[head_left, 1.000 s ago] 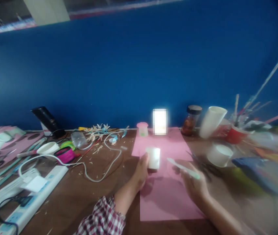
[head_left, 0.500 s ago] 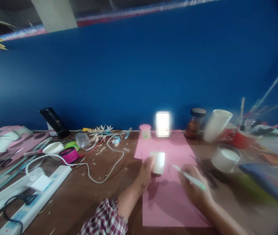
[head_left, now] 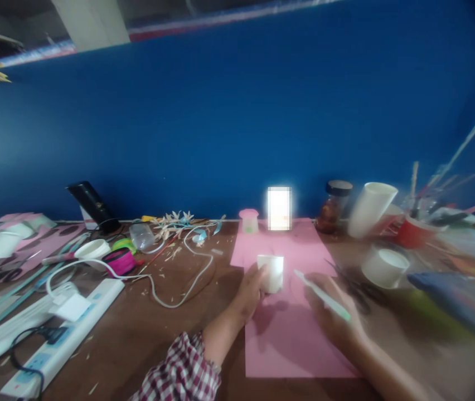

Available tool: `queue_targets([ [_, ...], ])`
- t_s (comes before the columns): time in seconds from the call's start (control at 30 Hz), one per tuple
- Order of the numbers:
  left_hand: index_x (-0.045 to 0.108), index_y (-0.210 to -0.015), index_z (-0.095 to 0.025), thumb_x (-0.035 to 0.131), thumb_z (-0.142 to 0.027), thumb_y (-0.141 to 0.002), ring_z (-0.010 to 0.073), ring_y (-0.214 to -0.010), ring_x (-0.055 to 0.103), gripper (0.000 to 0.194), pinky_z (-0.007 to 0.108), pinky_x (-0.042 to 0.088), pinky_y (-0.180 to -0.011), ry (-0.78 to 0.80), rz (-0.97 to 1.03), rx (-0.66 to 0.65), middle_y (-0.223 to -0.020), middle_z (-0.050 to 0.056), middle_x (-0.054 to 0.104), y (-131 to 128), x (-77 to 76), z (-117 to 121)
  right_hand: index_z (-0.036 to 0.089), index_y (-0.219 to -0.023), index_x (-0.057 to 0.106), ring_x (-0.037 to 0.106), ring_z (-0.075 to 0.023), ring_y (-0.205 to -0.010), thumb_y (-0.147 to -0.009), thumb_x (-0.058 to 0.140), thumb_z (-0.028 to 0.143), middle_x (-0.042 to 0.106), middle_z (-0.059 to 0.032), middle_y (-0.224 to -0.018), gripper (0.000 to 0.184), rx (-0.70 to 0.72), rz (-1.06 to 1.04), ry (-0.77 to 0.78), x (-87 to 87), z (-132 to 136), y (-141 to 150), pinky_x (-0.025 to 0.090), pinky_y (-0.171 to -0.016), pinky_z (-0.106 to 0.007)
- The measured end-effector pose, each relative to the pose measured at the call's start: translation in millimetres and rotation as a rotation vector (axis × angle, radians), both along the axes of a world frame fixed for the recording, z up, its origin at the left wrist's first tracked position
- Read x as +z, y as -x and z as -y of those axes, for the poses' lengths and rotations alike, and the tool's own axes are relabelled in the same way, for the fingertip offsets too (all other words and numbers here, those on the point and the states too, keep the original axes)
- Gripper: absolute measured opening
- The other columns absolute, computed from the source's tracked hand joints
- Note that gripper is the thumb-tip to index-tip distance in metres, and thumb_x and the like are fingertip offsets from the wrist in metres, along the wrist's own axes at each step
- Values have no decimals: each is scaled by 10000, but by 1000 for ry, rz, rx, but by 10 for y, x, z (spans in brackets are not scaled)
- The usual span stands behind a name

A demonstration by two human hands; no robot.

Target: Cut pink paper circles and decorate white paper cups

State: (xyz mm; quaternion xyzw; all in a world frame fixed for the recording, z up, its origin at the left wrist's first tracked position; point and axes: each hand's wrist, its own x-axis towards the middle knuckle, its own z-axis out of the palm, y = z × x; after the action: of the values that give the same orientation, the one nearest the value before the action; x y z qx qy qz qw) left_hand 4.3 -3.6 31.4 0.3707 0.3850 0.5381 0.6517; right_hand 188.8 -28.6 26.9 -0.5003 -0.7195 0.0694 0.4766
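Observation:
My left hand [head_left: 255, 289] is closed around the side of a small white cup [head_left: 275, 274], which it holds above the pink paper [head_left: 281, 348]. My right hand [head_left: 329, 306] grips a slim white pen-like tool [head_left: 325, 298] with a pale green end; its tip points toward the cup but stays apart from it. Blur hides just what kind of tool it is. Behind the cup, on the far part of the pink paper, stands a small cup with a pink top [head_left: 248, 221]. A bright upright screen-like rectangle [head_left: 279, 209] is beside that.
On the left lie a white power strip [head_left: 68, 340], a looping white cable [head_left: 154, 292], a magenta ring-shaped thing [head_left: 120, 262] and scissors [head_left: 7, 275]. To the right are a dark-lidded jar [head_left: 334, 206], a white cylinder [head_left: 371, 209], and a white tub [head_left: 386, 268]. A blue wall [head_left: 221, 111] rises behind.
The cup in my left hand has shifted slightly right and turned a little. My right hand keeps its hold on the pen-like tool, almost in place. The view has tipped down slightly.

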Motion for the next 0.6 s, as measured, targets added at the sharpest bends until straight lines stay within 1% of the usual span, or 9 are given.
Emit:
queue_targets([
  [0.07,598,-877,-149,671,-476,-735,110,-609,513,364,228,401,-560,-16,18,-1,-683,-12,545,16,27,-1,210,-901,602,606,-136,-559,-861,515,298,652,6,-681,130,1,-16,6,10,-7,-1,483,-550,-206],
  [0.13,615,-904,-161,678,-482,-729,117,-654,532,371,235,415,-595,-43,32,10,-734,-3,576,41,60,-1,204,-884,613,594,-136,-535,-841,537,304,646,5,-659,134,-12,-66,17,44,-17,-21,482,-532,-213],
  [0.23,634,-906,-171,683,-491,-729,111,-684,530,369,225,406,-611,-57,59,53,-767,-3,586,73,83,-8,189,-898,606,588,-136,-531,-820,563,315,640,-3,-651,154,-52,-264,51,178,-23,-82,463,-477,-210],
  [0.33,627,-879,-174,697,-506,-709,118,-679,532,379,229,399,-594,0,90,64,-752,-5,581,76,48,-25,182,-878,585,576,-133,-540,-824,572,325,613,-3,-638,153,-98,-491,132,380,-6,-165,438,-442,-200],
  [0.43,623,-918,-167,679,-524,-718,138,-705,553,413,255,421,-629,68,130,24,-780,12,601,65,-4,-41,181,-875,576,512,-107,-482,-840,575,389,580,7,-631,211,-61,-652,201,536,19,-244,389,-396,-192],
  [0.5,627,-931,-161,663,-513,-740,137,-717,559,402,256,425,-649,100,158,4,-788,17,610,63,-21,-45,182,-881,577,482,-98,-466,-844,578,423,573,9,-638,244,-25,-715,206,600,32,-276,375,-389,-193],
  [0.6,630,-929,-164,653,-487,-762,133,-721,565,365,248,427,-654,124,190,-27,-799,18,623,68,-24,-40,195,-870,587,480,-95,-475,-837,604,417,576,16,-635,226,-9,-743,192,691,44,-272,383,-404,-189],
])
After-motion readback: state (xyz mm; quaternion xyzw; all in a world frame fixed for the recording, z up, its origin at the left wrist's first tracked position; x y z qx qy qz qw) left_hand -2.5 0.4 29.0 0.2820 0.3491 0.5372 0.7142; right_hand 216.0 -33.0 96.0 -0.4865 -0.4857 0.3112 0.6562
